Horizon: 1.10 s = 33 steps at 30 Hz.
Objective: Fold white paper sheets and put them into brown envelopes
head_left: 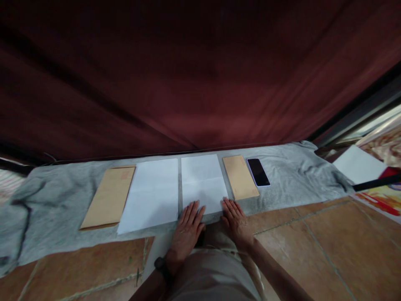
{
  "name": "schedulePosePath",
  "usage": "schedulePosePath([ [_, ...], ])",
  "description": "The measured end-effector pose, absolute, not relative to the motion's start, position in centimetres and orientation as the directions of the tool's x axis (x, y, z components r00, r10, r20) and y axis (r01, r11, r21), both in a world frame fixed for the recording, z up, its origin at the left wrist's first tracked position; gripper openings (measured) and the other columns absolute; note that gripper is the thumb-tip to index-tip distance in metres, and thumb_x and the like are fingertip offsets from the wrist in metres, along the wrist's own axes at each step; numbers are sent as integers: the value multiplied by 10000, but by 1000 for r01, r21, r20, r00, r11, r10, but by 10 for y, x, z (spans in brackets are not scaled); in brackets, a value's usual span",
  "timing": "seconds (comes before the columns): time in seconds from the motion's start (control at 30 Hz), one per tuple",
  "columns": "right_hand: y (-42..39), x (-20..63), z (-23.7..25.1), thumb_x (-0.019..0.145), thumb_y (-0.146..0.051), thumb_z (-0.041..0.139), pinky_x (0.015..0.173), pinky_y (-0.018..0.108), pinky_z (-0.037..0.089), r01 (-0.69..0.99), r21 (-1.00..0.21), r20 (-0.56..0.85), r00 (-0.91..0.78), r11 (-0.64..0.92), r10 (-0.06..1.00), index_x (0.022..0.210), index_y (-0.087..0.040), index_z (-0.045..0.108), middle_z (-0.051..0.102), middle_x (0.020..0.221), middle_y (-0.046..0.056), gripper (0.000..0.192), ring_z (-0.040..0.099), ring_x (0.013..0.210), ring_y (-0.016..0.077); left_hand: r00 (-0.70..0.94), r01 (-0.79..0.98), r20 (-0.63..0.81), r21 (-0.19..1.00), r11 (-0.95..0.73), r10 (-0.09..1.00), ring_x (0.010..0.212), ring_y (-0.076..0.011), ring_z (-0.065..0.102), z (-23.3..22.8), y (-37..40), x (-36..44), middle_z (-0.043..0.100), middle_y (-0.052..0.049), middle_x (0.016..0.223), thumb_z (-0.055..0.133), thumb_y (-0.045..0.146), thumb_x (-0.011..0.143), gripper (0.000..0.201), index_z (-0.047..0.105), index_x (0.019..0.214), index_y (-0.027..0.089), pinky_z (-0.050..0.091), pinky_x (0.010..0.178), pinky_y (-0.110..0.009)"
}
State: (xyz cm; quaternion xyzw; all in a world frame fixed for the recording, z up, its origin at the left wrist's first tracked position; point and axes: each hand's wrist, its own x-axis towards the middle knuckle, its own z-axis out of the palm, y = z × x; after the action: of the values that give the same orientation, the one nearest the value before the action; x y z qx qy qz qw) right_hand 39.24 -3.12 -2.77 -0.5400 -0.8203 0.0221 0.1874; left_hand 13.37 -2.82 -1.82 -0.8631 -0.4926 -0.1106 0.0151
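Observation:
My left hand [187, 228] lies flat with its fingers stretched out, the fingertips over the near left corner of a white sheet of paper [202, 179]. At that sheet's near right corner rests my right hand [234, 221], fingers extended and holding nothing. Faint creases run across the sheet. To its left lies a wider stack or sheet of white paper [153, 192]. Brown envelopes [109, 194] are piled at the far left, partly beside the white paper. Another brown envelope [240, 177] lies just beyond my right hand, with a phone [258, 172] to its right, its screen dark.
Everything sits on a grey cloth [294, 175] spread along a ledge. A dark red curtain [200, 83] hangs behind it. Tiled floor [94, 267] shows in front. At the right are a white sheet [360, 164] and a colourful printed item [380, 198].

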Motion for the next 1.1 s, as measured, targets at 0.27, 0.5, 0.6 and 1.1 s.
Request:
schedulePosePath([
  [0.27, -38, 402, -36, 1041, -267, 414, 1224, 519, 335, 864, -237, 324, -361, 445, 874, 1631, -180, 210, 403, 1617, 127, 631, 400, 1482, 257, 529, 822, 180, 131, -554, 829, 1539, -282, 293, -11, -29, 157, 338, -78, 1659, 489, 479, 1002, 646, 348, 1581, 231, 283, 1254, -519],
  [0.5, -40, 402, -45, 1045, -283, 408, 1222, 544, 308, 875, -236, 340, -333, 423, 879, 1632, -204, 221, 394, 1622, 127, 620, 393, 1485, 275, 558, 804, 166, 133, -579, 813, 1535, -235, 304, -8, -24, 160, 350, -65, 1654, 481, 484, 1009, 670, 291, 1600, 232, 260, 1265, -465],
  [0.6, -41, 402, -46, 1044, -293, 403, 1217, 548, 313, 876, -242, 340, -326, 417, 882, 1631, -212, 227, 384, 1628, 124, 617, 398, 1482, 279, 505, 837, 180, 136, -529, 844, 1541, -228, 291, -12, -28, 140, 338, -98, 1656, 468, 481, 1013, 705, 237, 1618, 200, 270, 1260, -438],
  [1.1, -25, 358, -21, 1055, -292, 403, 1225, 560, 308, 821, -271, 304, -421, 502, 854, 1597, -186, 316, 376, 1632, 120, 559, 285, 1537, 288, 434, 841, 241, 237, -486, 868, 1531, -220, 313, -4, 27, 182, 396, -132, 1624, 319, 310, 1056, 541, 352, 1558, 112, 326, 1242, -444],
])
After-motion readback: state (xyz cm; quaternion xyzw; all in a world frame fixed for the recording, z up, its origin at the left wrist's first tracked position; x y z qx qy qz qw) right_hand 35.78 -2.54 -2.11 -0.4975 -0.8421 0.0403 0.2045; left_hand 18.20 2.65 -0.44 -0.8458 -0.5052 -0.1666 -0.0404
